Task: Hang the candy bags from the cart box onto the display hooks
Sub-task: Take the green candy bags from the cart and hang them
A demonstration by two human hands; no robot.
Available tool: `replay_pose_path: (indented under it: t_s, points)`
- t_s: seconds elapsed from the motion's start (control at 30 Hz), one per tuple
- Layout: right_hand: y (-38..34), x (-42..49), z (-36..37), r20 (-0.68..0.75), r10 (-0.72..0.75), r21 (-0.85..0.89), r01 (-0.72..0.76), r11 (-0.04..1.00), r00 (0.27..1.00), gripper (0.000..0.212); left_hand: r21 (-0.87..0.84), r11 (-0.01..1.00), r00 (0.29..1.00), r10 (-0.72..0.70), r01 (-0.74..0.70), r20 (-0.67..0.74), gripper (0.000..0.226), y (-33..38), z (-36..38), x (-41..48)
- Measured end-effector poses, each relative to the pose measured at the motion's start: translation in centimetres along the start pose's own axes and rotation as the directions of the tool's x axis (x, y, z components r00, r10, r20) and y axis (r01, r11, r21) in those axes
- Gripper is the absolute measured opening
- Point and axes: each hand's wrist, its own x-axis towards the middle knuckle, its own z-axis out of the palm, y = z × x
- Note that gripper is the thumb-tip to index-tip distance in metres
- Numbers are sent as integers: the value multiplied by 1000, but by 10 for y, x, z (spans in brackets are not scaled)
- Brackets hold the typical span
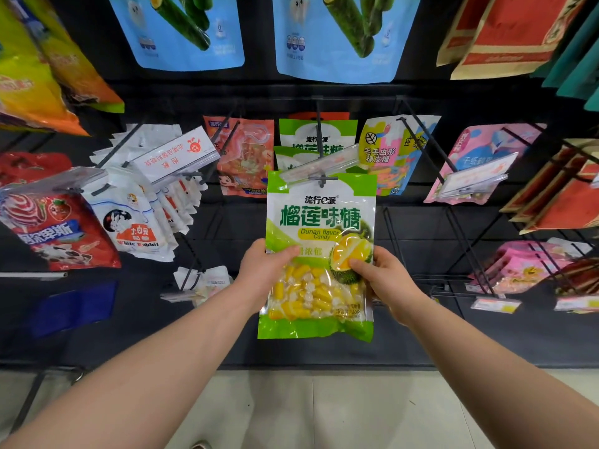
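A green candy bag (319, 222) with yellow sweets in it is held up in front of the black rack, with its top right at the front tip of the middle hook (319, 147), just under the clear price tag (324, 165), and you cannot tell if the hook goes through it. The left hand (262, 270) pinches the bag's left side and the right hand (385, 280) pinches its right side, each with the thumb on the front. More green bags (317, 137) hang further back on the same hook, with white bags (136, 222) to the left and pink bags (479, 157) to the right.
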Motion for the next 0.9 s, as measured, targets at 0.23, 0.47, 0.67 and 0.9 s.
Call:
replay_pose_path:
  t_s: [0.23, 0.47, 0.67, 0.9]
  points:
    - [0, 31, 4, -110, 23, -150, -39, 988, 994, 12, 140, 989, 998, 44, -38, -41, 21, 1, 11, 28]
    - [-10, 71, 11, -192, -3, -281, -52, 958, 981, 19, 322, 946, 996, 70, -47, -60, 26, 3, 20, 70]
    - [-16, 90, 13, -210, 3, -368, -82, 926, 978, 29, 420, 907, 995, 74, -42, -62, 33, 7, 20, 93]
    - [-22, 83, 15, -188, -45, -485, -53, 873, 981, 48, 544, 838, 997, 70, -41, -34, 43, 11, 14, 91]
